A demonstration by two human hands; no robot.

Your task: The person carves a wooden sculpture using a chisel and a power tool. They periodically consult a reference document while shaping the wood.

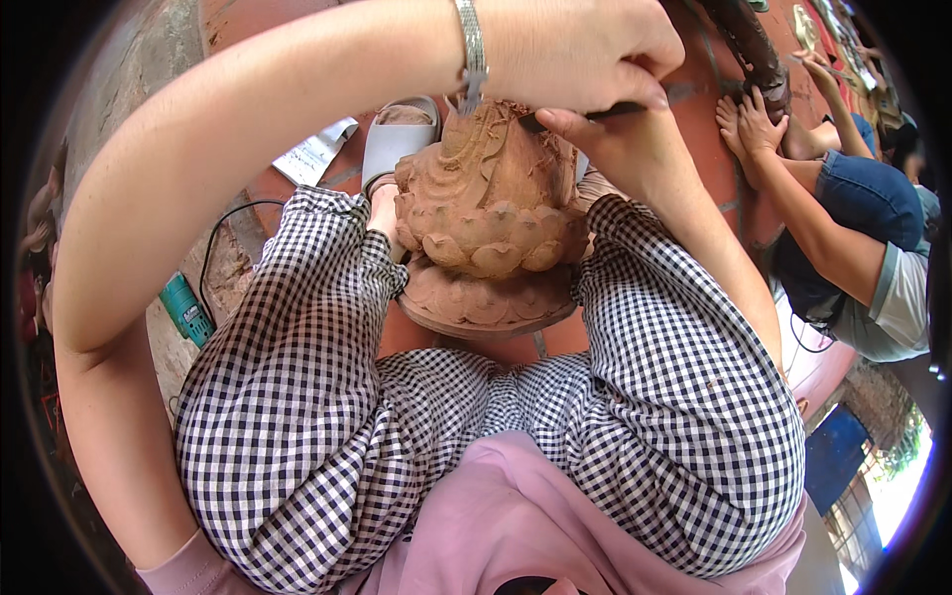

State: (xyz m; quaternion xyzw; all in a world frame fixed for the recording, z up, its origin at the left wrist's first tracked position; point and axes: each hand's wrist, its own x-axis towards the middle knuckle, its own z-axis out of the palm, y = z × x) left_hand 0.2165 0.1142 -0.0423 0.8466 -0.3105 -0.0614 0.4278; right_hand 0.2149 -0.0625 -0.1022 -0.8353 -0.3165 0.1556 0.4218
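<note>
A brown carved wooden statue, with a rounded body and a band of lotus petals at its base, stands upright between my feet. Above its upper part, my left hand is closed, its thumb and fingers pressed on a slim dark carving tool. From the other side comes my right hand, closed around the same tool with its thumb along it. The tool's tip points left, against the statue's upper carving. My left forearm and hand hide the statue's top, and most of my right fingers are out of sight.
My checked trouser legs flank the statue on red floor tiles. At left lie a teal power tool, a black cord and a paper sheet. A co-worker sits close at right, hands near a dark wooden piece.
</note>
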